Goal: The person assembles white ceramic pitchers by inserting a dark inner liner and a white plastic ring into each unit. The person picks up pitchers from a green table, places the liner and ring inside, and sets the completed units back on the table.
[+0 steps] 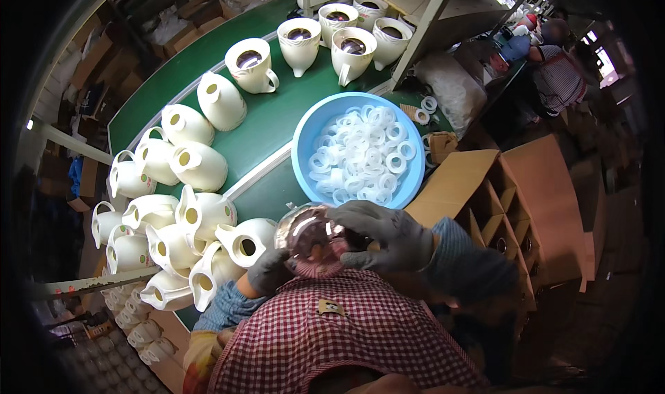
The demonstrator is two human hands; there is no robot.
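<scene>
In the head view, you are cradling a shiny, rounded flask [312,241] low before your apron [332,328]. Your left grip [269,273] is curling against its lower left side and your right grip [388,238] is wrapping its right, both closing around it. Beyond, a blue basin [302,144] is holding translucent rings [364,148]. On the green table [267,124], several wide-end-up jugs [350,65] are showing dark, glossy rounds inside, so they are probably nearer completion. Many narrow-mouthed jugs [208,169] are standing leftward, seemingly waiting; much appears to be remaining, and this flask is not yet sitting in any jug.
</scene>
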